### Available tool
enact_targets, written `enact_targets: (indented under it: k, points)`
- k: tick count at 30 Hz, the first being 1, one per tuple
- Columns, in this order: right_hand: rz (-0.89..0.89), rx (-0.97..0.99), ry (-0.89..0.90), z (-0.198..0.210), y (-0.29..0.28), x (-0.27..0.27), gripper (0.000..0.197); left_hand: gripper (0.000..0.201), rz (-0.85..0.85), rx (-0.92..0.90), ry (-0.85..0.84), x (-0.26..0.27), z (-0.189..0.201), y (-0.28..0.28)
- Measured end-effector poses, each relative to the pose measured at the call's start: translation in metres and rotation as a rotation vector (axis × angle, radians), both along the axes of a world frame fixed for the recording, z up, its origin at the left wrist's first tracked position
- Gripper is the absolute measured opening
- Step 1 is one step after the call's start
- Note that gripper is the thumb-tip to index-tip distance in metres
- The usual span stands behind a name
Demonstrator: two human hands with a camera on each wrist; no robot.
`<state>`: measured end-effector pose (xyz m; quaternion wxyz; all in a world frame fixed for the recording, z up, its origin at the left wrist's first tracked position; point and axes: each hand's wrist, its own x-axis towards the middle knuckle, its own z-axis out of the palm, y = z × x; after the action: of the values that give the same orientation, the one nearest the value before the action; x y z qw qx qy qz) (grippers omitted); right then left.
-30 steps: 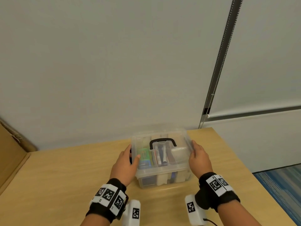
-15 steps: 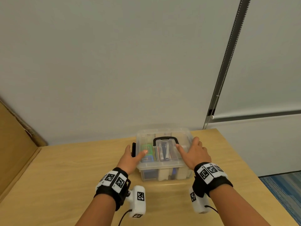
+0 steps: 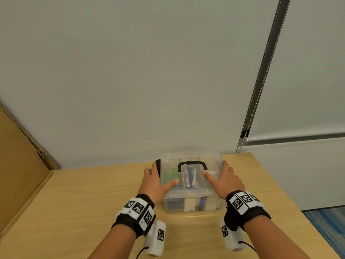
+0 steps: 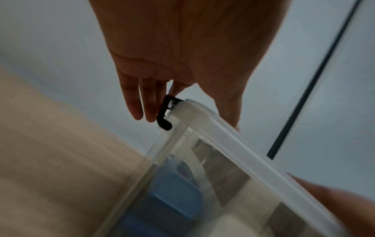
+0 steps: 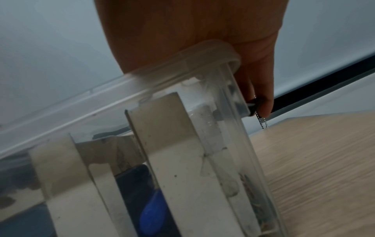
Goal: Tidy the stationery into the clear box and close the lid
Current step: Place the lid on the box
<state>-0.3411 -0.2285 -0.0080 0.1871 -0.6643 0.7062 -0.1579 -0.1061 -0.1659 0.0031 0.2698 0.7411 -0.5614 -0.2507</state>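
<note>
Now both thumbs are lying flat on the lid [image 3: 190, 161], left hand [image 3: 155, 181] and right hand [image 3: 225, 179] spread wide, fingers reaching down to the side clips [image 3: 158, 168], so latching is starting.

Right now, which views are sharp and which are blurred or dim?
Head view: evenly lit, sharp on the clear box and both hands, wide-angle bend at the edges. Left wrist view: dim, table and box smeared by blur. Right wrist view: dim, palm underexposed, box wall fairly crisp.

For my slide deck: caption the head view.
Both hands, left and right, press the lid onto the clear box.
</note>
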Motion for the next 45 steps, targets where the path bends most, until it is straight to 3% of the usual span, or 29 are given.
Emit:
enact_targets:
  k: [4, 7, 11, 15, 19, 22, 26, 30, 35, 41, 45]
  points:
    - [-0.004, -0.001, -0.013, -0.001, -0.001, -0.001, 0.101, 0.131, 0.167, 0.102, 0.225, -0.009, 0.000, -0.017]
    - [-0.006, -0.007, -0.011, -0.003, -0.002, -0.001, 0.102, 0.123, 0.232, 0.056, 0.261, -0.014, -0.004, -0.021]
    - [-0.010, -0.015, 0.006, -0.003, -0.002, -0.001, 0.101, 0.101, 0.223, 0.072, 0.232, -0.016, -0.006, -0.025]
    - [-0.005, -0.008, 0.026, -0.002, -0.002, 0.001, 0.101, 0.088, 0.184, 0.082, 0.086, -0.018, -0.005, -0.029]
    - [0.002, -0.001, 0.023, 0.001, 0.000, 0.000, 0.101, 0.090, 0.161, 0.046, 0.071, -0.018, -0.008, -0.025]
    - [-0.019, 0.041, -0.008, 0.004, -0.003, 0.000, 0.113, 0.102, 0.170, 0.009, 0.088, -0.018, -0.010, -0.020]
    - [-0.138, 0.207, -0.211, 0.015, -0.015, -0.006, 0.131, 0.117, 0.156, -0.047, 0.101, -0.019, -0.012, -0.018]
    - [-0.143, 0.298, -0.244, 0.016, -0.025, -0.009, 0.131, 0.108, 0.143, -0.058, 0.175, -0.019, -0.010, -0.017]
    - [-0.188, 0.200, -0.161, 0.017, -0.024, -0.004, 0.130, 0.098, 0.171, -0.106, 0.263, -0.018, -0.016, -0.022]
    - [-0.099, -0.032, -0.036, 0.016, -0.015, 0.011, 0.098, 0.102, 0.161, -0.129, 0.299, -0.016, -0.023, -0.028]
    - [-0.133, -0.113, -0.083, 0.008, -0.009, 0.008, 0.104, 0.110, 0.156, -0.125, 0.311, -0.015, -0.026, -0.030]
